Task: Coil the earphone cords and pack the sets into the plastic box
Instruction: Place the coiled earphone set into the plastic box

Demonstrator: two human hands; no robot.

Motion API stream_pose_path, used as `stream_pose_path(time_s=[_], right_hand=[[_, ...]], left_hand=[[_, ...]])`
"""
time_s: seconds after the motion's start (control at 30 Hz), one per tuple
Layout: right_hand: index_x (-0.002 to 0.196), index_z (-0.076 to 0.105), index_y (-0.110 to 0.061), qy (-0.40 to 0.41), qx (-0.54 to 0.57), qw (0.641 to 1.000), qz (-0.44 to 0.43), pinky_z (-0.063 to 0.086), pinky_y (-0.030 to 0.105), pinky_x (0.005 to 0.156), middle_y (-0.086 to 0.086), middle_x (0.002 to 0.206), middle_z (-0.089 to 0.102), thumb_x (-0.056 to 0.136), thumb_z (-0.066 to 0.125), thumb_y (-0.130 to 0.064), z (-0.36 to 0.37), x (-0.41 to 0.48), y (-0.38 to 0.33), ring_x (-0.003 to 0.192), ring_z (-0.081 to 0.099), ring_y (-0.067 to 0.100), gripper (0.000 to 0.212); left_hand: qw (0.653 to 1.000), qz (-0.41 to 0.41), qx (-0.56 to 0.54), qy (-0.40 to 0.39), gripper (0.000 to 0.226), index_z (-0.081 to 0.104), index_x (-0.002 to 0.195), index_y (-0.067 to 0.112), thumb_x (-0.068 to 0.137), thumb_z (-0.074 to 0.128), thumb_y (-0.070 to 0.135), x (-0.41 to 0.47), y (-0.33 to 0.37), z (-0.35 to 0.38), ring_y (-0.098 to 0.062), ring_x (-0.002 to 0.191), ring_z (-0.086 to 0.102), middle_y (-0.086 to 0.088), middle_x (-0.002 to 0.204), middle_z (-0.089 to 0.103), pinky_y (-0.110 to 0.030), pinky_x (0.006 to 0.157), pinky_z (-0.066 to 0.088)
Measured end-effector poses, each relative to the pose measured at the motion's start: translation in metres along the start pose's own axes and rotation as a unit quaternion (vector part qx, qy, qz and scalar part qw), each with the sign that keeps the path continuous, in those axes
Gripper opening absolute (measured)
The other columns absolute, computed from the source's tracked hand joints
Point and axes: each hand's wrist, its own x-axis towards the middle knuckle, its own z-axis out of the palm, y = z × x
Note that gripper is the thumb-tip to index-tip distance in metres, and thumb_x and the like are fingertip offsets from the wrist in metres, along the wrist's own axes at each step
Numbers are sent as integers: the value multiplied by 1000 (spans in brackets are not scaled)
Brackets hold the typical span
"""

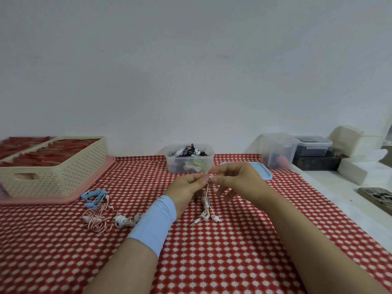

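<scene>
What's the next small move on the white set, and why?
Probably wind the pinched strand round the bundle: left hand and right hand pinch the white earphone cord up top, while plug and earbud lie loose on the tablecloth.

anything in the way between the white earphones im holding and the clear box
Nothing visible does. The white earphones hang from the left hand and right hand. The plastic box stands open just beyond them, only tablecloth between; its blue lid lies off to the right.

Checked table (212, 262) with plastic box (169, 164), blue lid (265, 172), tangled earphones (97, 217) (left).
</scene>
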Motion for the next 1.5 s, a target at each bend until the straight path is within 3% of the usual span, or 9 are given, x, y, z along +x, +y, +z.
stream_pose_path(time_s=[0.07,0.17,0.33,0.57,0.93,1.17,1.27,1.4,1.5], right_hand=[[98,79,-8,2,-19,1000,8,60,32,59,14,89,77,86,78,-15,-1,-1,1,71,72,23,14],[96,79,-8,1,-19,1000,13,61,32,59,14,88,77,87,77,-16,0,-1,2,70,71,22,13],[103,77,-9,-39,46,996,66,58,35,61,11,99,77,94,69,-26,-3,-2,-1,72,69,23,21],[101,77,-12,-101,129,975,152,53,25,53,7,94,75,87,71,-20,-8,-2,4,68,68,14,17],[94,77,-11,-106,128,973,162,53,23,48,9,91,75,88,71,-16,-7,1,8,69,69,15,10],[97,78,-19,14,-76,994,77,49,26,55,-3,95,78,92,72,-26,-22,2,2,63,69,14,10],[92,79,-21,78,-157,983,58,57,25,59,-8,93,77,91,74,-18,-37,8,13,59,65,11,6],[93,80,-28,37,-283,955,80,47,18,82,-17,93,73,89,75,-16,-48,10,22,90,64,1,13],[91,81,-30,32,-317,943,98,44,22,83,-18,90,72,88,75,-19,-50,11,25,89,62,2,12]], left_hand=[[999,8,40,15,22,76,103,13,89,69,28,-1,0,0,-11,78,63,6,79,73,-26,80,51],[995,19,88,36,16,78,96,19,89,70,30,0,-1,-1,-7,71,61,9,69,68,-31,85,54],[994,24,99,39,18,79,97,22,83,75,33,-1,1,-1,-15,78,60,-12,87,73,-39,94,55],[992,33,125,1,32,77,103,15,82,72,37,-3,4,-2,-15,102,70,2,100,77,-36,101,50],[990,35,135,-18,44,77,101,13,71,71,45,-9,9,-1,-17,103,69,0,100,77,-38,102,49],[963,70,251,70,11,76,92,21,88,71,30,-7,19,-14,10,76,62,18,86,70,-8,72,43],[935,50,339,87,7,73,88,28,87,71,34,-3,14,-20,5,87,59,22,89,65,-13,73,41],[876,15,474,86,16,73,96,30,90,65,43,1,10,-20,-3,91,59,15,102,68,-25,84,45],[838,86,527,112,19,73,102,32,95,57,41,-3,25,-16,-5,92,58,15,106,68,-26,85,45]])
